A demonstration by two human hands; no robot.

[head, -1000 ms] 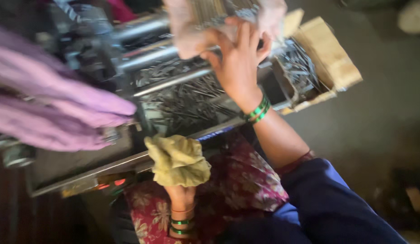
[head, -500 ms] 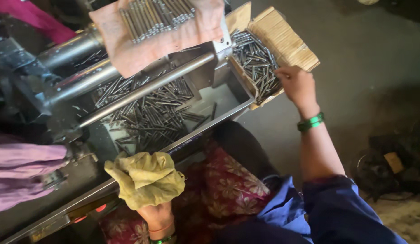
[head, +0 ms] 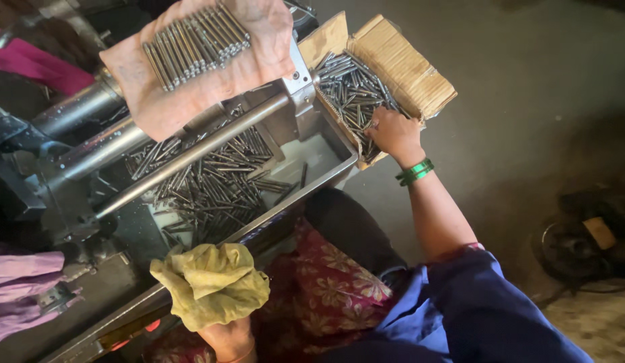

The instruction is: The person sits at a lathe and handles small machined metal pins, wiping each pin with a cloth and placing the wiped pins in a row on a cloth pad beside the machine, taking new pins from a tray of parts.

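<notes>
The right hand (head: 392, 132) is dipped into the cardboard box (head: 400, 64), fingers curled loosely onto the metal pins (head: 349, 91) there. A yellow rag (head: 211, 282) is bunched tight over the left hand (head: 225, 336), by the tray (head: 326, 144).

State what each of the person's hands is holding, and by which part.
The left hand is wrapped in a crumpled yellow cloth, gripped from underneath. The right hand reaches into the cardboard box of thin metal pins; whether it grips any cannot be told.
</notes>
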